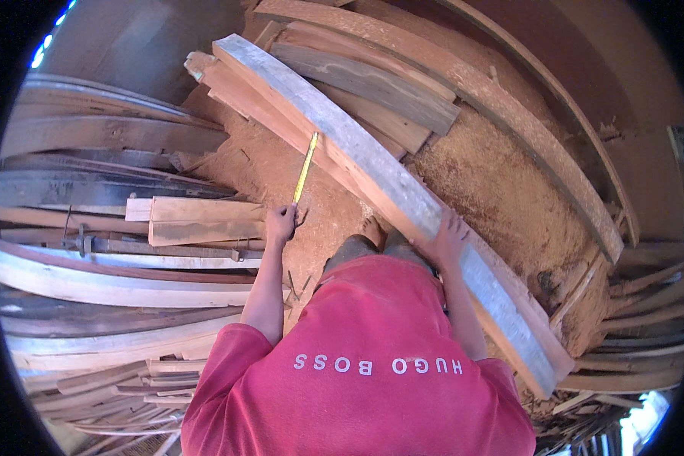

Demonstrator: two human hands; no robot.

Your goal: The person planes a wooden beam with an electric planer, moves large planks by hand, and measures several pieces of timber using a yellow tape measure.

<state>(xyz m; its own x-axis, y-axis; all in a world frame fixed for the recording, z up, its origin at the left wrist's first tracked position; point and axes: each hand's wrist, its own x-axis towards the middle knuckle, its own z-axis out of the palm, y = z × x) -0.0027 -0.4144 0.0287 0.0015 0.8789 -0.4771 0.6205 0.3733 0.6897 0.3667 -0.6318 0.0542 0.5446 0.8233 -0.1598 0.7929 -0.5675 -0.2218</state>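
A long wooden beam (357, 156) with a greyish top face runs slantwise from the upper left to the lower right in front of me. My left hand (280, 223) is closed at the near end of a yellow tape measure (305, 173). Its narrow blade stretches out from my fingers, and the far tip meets the beam's side or lies just over it. The tape's case, if any, is hidden in my palm. On the right, my right hand (446, 237) grips the beam from above, fingers across its top face.
Several planks (365, 72) lie on the sawdust (501, 175) beyond the beam. A long curved-looking timber (501, 99) crosses the far side. Stacked boards (121, 266) fill the left, with a short block (205, 220) near my left hand. More timber (646, 327) lies at right.
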